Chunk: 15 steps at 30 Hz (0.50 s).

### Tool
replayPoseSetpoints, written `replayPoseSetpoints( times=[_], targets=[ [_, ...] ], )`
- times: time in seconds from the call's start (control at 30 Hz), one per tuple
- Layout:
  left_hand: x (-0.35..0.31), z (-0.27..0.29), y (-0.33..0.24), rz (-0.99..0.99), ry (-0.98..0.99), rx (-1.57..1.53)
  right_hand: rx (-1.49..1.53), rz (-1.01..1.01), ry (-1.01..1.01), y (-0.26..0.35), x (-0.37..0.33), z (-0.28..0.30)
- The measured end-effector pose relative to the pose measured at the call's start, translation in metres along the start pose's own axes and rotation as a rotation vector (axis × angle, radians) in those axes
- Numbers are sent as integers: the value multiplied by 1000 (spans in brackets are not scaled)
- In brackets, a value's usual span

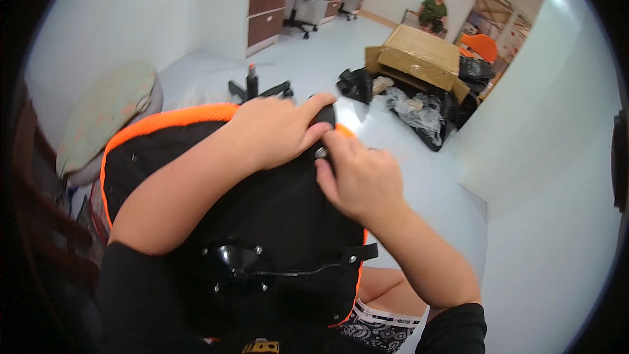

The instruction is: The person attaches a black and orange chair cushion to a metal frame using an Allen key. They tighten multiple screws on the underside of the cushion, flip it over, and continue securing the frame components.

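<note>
An upturned chair seat (262, 200) lies in front of me, black underneath with an orange mesh edge. Bolted to it are a black mechanism plate (237, 257) and a thin metal lever (298, 273) running toward a short black tab (362, 253). At the far right edge, my left hand (278, 128) grips a curved black bracket (325, 115) between thumb and forefinger. Close beside it my right hand (360, 174) pinches around a silver bolt (321, 153) at the foot of that bracket. The undersides of both hands' fingers are partly hidden.
Beyond the seat stands a black five-star chair base (252, 89) with its upright post. An open cardboard box (419, 56) and plastic bags (419, 115) lie farther back. A padded cushion (108, 118) leans at left. Another person (432, 13) sits at the far end.
</note>
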<state>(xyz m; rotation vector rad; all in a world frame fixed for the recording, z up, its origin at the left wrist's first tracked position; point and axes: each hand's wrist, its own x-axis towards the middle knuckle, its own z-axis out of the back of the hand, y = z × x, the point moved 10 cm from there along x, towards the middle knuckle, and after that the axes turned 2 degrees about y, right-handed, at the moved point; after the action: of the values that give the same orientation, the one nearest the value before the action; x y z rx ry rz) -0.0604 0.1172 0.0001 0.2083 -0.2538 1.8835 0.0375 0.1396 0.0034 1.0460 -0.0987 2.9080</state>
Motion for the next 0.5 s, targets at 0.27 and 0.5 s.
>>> replayPoseSetpoints(
  times=[0.27,0.5],
  targets=[
    [5,1,-9,11,34,56,-100,32,-110,-1,-5,-1],
    [17,-9,-18,9,24,185,66,-102,-108,-32,-10,-16]
  ],
)
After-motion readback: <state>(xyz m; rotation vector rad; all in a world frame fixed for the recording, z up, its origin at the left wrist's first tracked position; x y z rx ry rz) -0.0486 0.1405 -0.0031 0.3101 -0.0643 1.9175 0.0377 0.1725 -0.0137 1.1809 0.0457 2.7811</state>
